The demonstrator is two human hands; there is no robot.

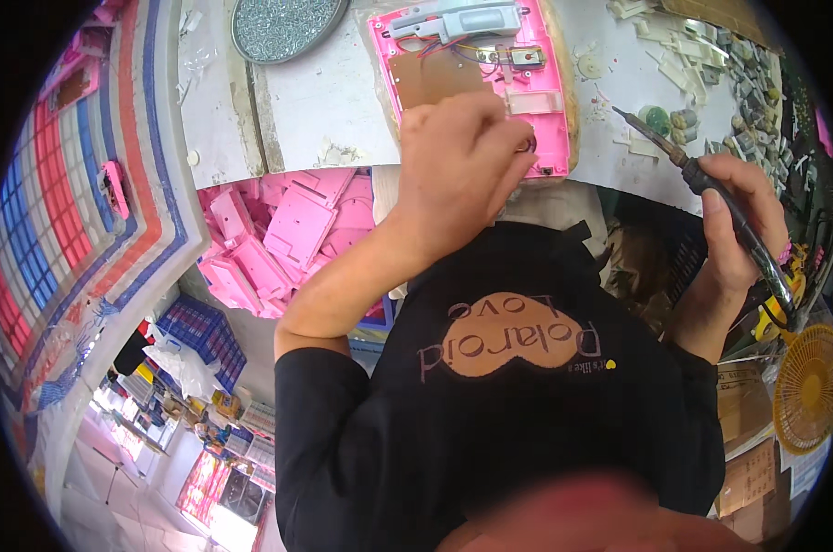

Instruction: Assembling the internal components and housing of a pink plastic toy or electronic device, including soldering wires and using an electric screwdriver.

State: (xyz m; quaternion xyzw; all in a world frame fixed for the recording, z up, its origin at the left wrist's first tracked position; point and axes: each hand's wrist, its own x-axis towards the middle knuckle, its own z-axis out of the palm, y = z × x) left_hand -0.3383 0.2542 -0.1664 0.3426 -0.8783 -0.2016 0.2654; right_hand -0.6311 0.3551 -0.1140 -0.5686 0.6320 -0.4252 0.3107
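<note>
While my right hand (740, 216) gripped one slim, smooth black soldering iron (681, 160), my left hand (458, 170) bent over one pink plastic case (551, 138), thumb and forefinger drawn close together; I could not tell what they pinched. The case lay open at the near edge of the white table (310, 115) and held one flat brown board (435, 81) and one rounded grey plastic part (481, 21). One round grey tray (290, 61) contained small shiny metal pieces (283, 26), too many to count.

Left fingers (505, 138) bent, right fingers (746, 175) curled
</note>
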